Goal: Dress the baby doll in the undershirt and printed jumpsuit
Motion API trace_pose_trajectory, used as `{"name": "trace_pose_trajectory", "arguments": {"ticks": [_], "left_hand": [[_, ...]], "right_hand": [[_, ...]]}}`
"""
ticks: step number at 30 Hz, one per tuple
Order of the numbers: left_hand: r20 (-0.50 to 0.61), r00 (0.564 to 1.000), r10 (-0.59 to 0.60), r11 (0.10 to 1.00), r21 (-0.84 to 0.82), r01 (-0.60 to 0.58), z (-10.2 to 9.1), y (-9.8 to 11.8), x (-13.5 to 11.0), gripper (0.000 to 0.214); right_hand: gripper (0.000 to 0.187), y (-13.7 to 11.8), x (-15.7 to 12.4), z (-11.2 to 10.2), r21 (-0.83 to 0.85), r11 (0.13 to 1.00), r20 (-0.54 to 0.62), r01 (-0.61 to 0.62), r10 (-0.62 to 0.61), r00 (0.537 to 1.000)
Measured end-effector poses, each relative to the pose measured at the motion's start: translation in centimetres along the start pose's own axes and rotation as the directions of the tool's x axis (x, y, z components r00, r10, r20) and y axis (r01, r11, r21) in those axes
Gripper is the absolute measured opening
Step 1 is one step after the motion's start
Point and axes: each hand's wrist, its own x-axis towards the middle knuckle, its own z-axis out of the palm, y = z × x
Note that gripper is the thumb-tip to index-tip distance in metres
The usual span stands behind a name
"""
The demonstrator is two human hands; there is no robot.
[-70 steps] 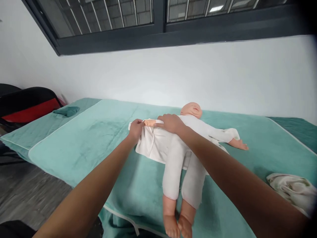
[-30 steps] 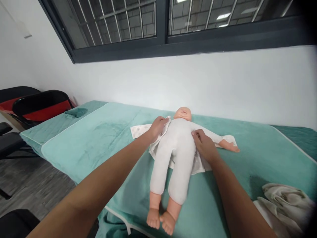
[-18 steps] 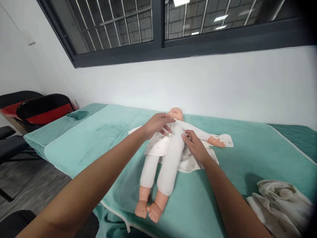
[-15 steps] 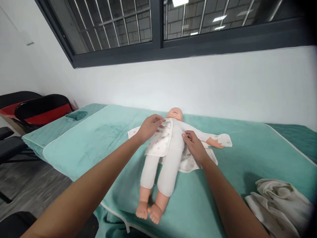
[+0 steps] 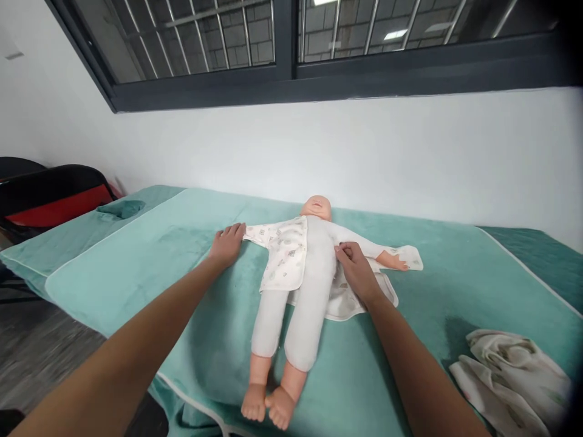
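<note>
A baby doll with a white cloth body lies on its back, head towards the wall. A white printed baby shirt covers one side of its chest, the sleeve on the left stretched out sideways. At that sleeve's end, my left hand has its fingers closed over the cuff. My right hand is closed in a pinch against the doll's other side; what its fingertips hold is hidden. The shirt's other half spreads under and beside the doll, its sleeve lying behind the doll's bare arm.
A green padded mat covers the bed surface. Crumpled pale cloth lies at the near right. Behind is a white wall below a barred window. Black and red chairs stand at the left.
My left hand has moved left from the doll's chest to the shirt's cuff. The sleeve there now lies straighter and in full view. My right hand stays at the doll's side.
</note>
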Motion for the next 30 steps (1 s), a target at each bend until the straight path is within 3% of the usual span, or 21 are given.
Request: {"name": "trace_pose_trajectory", "arguments": {"ticks": [6,9,12,15,17,20,22,26,30], "left_hand": [[-0.19,0.972,-0.142,0.99,-0.033,0.139,1.2,-0.3,-1.3,0.059],[-0.278,0.95,-0.141,0.986,-0.124,0.11,1.0,0.4,-2.5,0.06],[-0.322,0.943,-0.08,0.979,-0.206,0.012,-0.2,3.2,-3.2,0.05],[-0.341,0.94,0.02,0.973,-0.208,-0.096,-2.2,7.9,-2.8,0.039],[-0.305,0.951,0.048,0.932,-0.33,-0.153,-3.6,11.2,-1.8,0.042],[-0.213,0.95,0.228,0.839,-0.451,-0.303,-5.5,15.2,0.8,0.045],[-0.175,0.904,0.39,0.796,-0.43,-0.426,-6.6,17.3,2.6,0.046],[0.054,0.837,0.545,0.791,-0.363,-0.492,-8.3,20.6,5.7,0.052],[0.173,0.698,0.695,0.713,-0.295,-0.636,-8.6,23.4,7.7,0.042]], "right_hand": [[0.042,-0.1,0.1,0.1,-0.107,0.992,0.108,0.063,-0.052,0.993],[0.045,-0.3,0.4,0.6,-0.154,0.976,0.149,0.157,-0.134,0.98],[0.048,-0.2,0.8,1.1,-0.184,0.956,0.151,0.23,-0.204,0.967],[0.05,0.2,0.8,1.1,-0.215,0.937,0.149,0.276,-0.248,0.957],[0.05,0.4,0.7,0.9,-0.204,0.935,0.168,0.29,-0.258,0.951],[0.047,0.6,0.5,0.5,-0.144,0.935,0.2,0.324,-0.293,0.935],[0.046,0.7,0.5,0.4,-0.108,0.927,0.206,0.359,-0.332,0.92],[0.046,0.1,0.2,0.5,-0.074,0.916,0.202,0.393,-0.372,0.906],[0.045,-0.9,0.0,0.6,-0.065,0.904,0.236,0.422,-0.397,0.887]]}}
